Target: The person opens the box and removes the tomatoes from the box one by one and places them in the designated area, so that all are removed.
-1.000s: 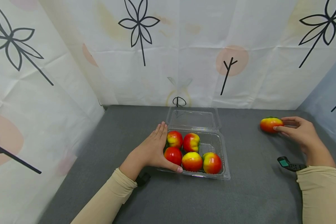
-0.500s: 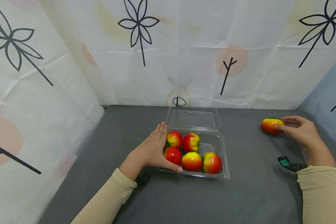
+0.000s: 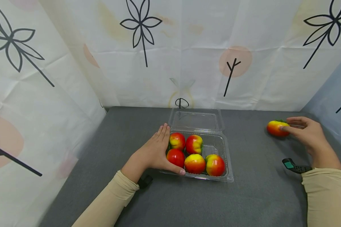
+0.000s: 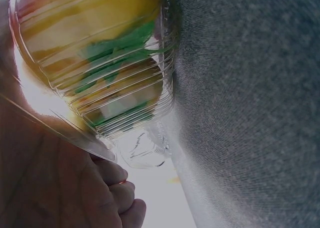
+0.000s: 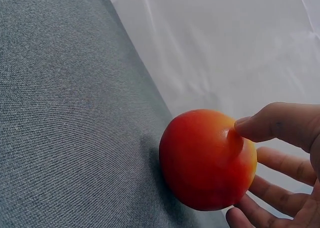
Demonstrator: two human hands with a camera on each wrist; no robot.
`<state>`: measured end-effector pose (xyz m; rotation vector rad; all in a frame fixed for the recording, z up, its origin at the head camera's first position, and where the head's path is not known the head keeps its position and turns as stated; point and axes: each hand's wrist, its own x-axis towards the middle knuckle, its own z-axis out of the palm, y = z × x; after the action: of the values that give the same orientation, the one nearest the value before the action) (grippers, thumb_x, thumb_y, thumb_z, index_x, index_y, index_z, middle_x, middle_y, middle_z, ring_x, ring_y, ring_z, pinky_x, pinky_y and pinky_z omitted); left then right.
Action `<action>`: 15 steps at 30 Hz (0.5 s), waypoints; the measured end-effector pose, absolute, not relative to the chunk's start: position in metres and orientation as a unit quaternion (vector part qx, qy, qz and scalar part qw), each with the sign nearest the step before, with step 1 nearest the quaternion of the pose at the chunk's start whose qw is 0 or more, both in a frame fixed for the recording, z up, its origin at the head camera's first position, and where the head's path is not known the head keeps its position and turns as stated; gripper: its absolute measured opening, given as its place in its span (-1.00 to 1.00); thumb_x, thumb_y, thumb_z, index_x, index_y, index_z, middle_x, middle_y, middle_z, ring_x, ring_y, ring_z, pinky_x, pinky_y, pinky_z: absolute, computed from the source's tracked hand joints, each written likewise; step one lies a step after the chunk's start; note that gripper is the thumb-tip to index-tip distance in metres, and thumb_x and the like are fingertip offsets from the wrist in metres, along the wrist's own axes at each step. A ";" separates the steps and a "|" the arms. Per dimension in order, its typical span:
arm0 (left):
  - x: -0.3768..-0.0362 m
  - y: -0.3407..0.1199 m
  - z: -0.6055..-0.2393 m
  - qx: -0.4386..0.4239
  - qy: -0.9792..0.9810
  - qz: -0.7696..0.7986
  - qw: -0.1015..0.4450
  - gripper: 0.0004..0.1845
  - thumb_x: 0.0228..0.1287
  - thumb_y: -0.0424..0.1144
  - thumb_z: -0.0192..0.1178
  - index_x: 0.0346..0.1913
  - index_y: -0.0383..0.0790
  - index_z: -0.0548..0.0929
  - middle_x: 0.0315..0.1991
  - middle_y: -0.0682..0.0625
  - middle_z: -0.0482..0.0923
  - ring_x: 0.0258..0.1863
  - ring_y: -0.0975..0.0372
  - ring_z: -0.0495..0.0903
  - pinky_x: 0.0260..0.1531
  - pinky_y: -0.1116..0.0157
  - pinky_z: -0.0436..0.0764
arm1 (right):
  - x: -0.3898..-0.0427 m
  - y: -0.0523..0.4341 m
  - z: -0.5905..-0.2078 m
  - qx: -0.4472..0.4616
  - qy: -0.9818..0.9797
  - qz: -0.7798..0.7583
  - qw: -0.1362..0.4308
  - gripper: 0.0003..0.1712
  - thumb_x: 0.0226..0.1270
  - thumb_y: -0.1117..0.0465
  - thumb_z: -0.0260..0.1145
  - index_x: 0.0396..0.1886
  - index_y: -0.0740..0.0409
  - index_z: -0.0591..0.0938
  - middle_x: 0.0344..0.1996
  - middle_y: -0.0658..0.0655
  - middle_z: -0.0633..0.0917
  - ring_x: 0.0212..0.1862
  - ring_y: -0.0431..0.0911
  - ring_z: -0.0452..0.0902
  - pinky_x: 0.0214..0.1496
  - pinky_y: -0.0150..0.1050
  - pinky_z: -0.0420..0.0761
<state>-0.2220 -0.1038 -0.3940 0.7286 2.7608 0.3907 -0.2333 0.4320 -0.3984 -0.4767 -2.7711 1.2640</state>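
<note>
While the right hand point(image 3: 310, 136) has its grip on one red-and-yellow fruit point(image 3: 275, 128), the left hand point(image 3: 154, 154) rests against the side of the clear plastic box point(image 3: 229, 157). The held fruit is over the grey surface point(image 3: 253, 192), between two and three o'clock from the box and well apart from it. I cannot tell if it touches the surface or is up a tiny bit. The right thumb presses one side, with the other fingers behind it. The left hand is at nine o'clock of the box, its fingers straight and its grip not around any fruit.

Five more fruits point(image 3: 194, 164) sit in the box, and its lid point(image 3: 196, 120) lies back at twelve o'clock. Most of the job looks done: five fruits are in, and one is out. What seems left is that one fruit. A bare spot at two o'clock in the box looks about big enough for it. The lid is not down on the box yet.
</note>
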 end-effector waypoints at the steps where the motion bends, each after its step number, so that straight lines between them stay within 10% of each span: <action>1: -0.222 -0.104 -0.394 0.250 0.950 0.135 0.130 0.65 -0.15 0.65 0.38 0.73 -0.26 -0.28 0.78 -0.16 -0.41 0.77 -0.04 -0.36 0.71 -0.05 -0.05 | -0.233 0.432 -0.398 -0.154 -0.898 0.412 0.029 -0.46 0.48 -0.24 0.37 0.29 -0.14 0.53 -0.09 -0.48 0.37 0.11 -0.17 0.41 0.13 -0.03 0.52; 8: -0.222 -0.104 -0.394 0.250 0.950 0.137 0.129 0.65 -0.16 0.65 0.38 0.74 -0.25 -0.28 0.78 -0.15 -0.41 0.77 -0.04 -0.36 0.71 -0.06 -0.05 | -0.233 0.432 -0.398 -0.150 -0.900 0.408 0.032 -0.38 0.46 -0.27 0.37 0.33 -0.08 0.53 -0.10 -0.51 0.37 0.11 -0.18 0.38 0.10 -0.10 0.49; 15: -0.222 -0.104 -0.395 0.250 0.950 0.136 0.129 0.65 -0.15 0.66 0.37 0.73 -0.26 -0.29 0.78 -0.15 -0.41 0.77 -0.04 -0.36 0.71 -0.06 -0.05 | -0.229 0.428 -0.392 -0.139 -0.898 0.415 0.039 -0.71 0.50 -0.23 0.36 0.09 -0.47 0.51 -0.11 -0.53 0.37 0.04 -0.42 0.28 0.24 0.12 0.47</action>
<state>-0.2222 -0.1040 -0.3948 0.7274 2.7607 0.3952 -0.2292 0.4281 -0.3919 -0.4276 -2.7534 1.2737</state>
